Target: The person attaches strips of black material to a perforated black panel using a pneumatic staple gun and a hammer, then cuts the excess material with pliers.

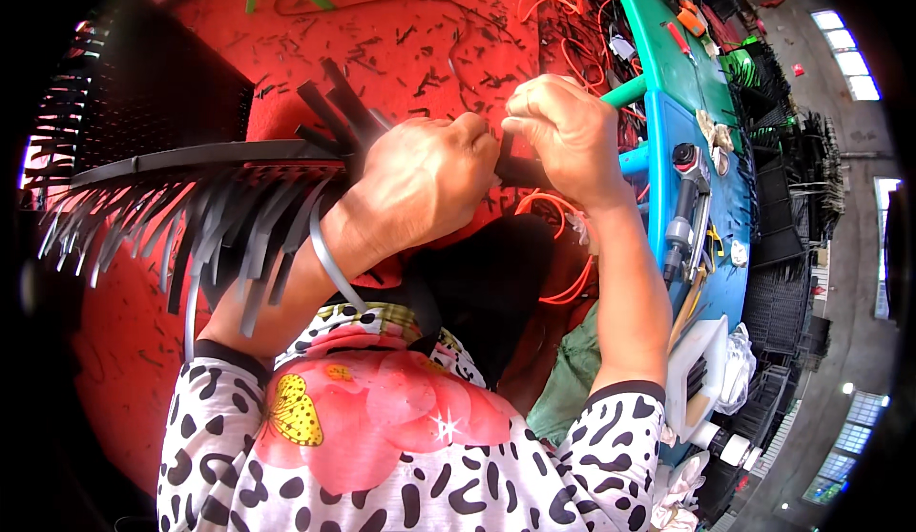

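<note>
My left hand (420, 184) is closed around a bundle of black flat strips (334, 112) where they meet the edge of a black woven panel (162, 93). Loose strip ends (191, 236) hang down from the panel like a fringe below my left forearm. My right hand (563, 131) pinches one black strip (520, 171) just right of my left hand, the two hands almost touching. A grey strip loops around my left wrist.
A red floor (429, 26) is littered with black strip offcuts and orange cords (563, 55). A green and blue bench (668, 74) on the right carries a grey pneumatic tool (685, 212) and small tools. Black woven crates (792, 198) stand beyond it.
</note>
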A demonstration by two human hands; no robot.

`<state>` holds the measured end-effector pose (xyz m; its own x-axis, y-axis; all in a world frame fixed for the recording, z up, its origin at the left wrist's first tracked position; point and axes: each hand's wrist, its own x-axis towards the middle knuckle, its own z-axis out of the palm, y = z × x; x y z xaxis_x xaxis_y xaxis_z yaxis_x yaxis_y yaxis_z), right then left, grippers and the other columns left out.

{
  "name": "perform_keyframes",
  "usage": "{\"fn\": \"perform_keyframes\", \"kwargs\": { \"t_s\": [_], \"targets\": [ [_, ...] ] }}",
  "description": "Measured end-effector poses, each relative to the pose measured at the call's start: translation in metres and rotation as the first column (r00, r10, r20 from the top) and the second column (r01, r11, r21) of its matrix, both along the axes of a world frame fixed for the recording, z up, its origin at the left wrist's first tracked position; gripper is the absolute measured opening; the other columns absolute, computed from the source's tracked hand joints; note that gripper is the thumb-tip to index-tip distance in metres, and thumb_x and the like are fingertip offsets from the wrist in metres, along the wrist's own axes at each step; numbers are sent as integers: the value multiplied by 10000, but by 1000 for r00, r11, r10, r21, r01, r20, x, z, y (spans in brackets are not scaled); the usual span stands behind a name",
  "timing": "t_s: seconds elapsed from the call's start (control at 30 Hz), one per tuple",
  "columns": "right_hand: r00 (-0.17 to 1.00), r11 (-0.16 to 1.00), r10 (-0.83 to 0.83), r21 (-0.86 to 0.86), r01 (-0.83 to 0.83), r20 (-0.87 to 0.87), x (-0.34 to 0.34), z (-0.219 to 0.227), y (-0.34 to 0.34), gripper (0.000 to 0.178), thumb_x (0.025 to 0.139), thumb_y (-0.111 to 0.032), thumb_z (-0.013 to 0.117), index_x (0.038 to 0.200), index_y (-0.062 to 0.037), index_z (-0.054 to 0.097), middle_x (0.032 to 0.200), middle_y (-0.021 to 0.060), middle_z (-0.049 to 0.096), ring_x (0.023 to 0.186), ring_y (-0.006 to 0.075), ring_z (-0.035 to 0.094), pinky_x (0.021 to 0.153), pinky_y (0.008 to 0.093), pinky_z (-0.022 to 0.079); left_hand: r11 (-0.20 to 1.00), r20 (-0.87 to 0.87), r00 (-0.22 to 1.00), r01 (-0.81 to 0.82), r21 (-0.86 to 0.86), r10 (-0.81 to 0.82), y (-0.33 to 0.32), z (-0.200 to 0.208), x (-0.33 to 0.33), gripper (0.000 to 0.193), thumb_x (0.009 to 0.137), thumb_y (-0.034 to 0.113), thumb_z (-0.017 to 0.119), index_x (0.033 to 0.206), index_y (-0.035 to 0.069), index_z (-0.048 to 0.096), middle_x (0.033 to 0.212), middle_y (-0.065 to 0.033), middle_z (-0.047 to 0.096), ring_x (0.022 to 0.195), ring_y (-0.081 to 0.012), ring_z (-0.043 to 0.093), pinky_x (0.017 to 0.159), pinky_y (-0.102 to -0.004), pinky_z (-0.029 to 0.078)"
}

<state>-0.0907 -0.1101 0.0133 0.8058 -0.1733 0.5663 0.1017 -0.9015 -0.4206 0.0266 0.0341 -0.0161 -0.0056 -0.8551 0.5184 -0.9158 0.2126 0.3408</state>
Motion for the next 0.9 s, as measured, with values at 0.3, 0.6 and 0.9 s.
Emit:
{"fn": "perform_keyframes", "kwargs": {
  "t_s": [0.3,0.6,0.9],
  "targets": [
    [930,820,163,569,59,-330,13,-12,-27,112,735,-34,677,815,22,623,698,67,637,670,99,590,639,271,480,1000,18,1000,-3,-9,3,-5,7,5,300,632,123,747,860,42,570,771,-84,532,618,-269,575,543,-356,473],
    [864,668,327,741,76,-383,19,-15,-39,80,757,-25,646,812,33,633,742,77,655,712,138,627,684,288,510,998,15,998,56,18,-57,-9,9,8,217,686,78,704,891,54,637,889,-61,562,662,-244,619,540,-353,493],
    [918,943,-99,260,210,-383,16,-8,-29,107,793,-91,636,852,-2,634,731,30,627,712,75,567,648,254,459,998,-29,997,69,-9,-69,-14,12,12,202,710,41,675,911,49,646,967,-66,598,707,-276,628,565,-355,506]
  ]
}}
